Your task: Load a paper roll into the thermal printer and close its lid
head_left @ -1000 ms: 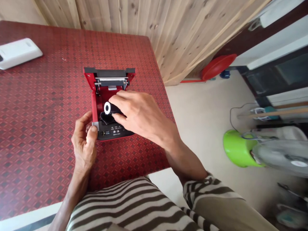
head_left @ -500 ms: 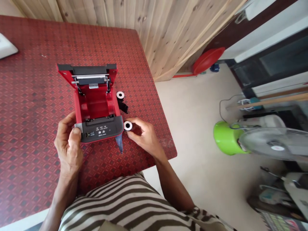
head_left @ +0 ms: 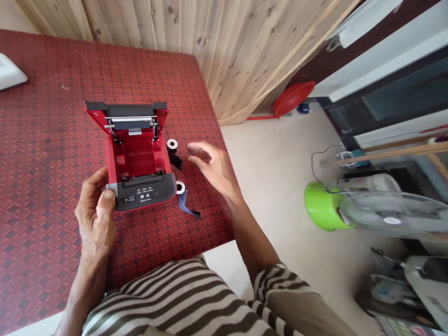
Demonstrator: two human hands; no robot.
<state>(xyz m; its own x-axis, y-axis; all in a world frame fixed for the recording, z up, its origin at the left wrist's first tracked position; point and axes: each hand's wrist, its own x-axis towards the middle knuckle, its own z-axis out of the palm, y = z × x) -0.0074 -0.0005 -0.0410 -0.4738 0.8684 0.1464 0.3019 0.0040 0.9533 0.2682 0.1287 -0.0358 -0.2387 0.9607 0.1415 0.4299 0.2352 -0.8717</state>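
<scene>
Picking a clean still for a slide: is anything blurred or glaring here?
Head view: red printer, left hand and both spools look sharp; right hand is slightly soft; the fan at right is smeared; soft daylight, no harsh glare.

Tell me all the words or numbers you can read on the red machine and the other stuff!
None can be read.
Red printer: the black front panel has tiny white labels and symbols, too small and blurred to read.
Two small rolls beside it: no writing shows.
White device at the table's far edge: no text visible.
</scene>
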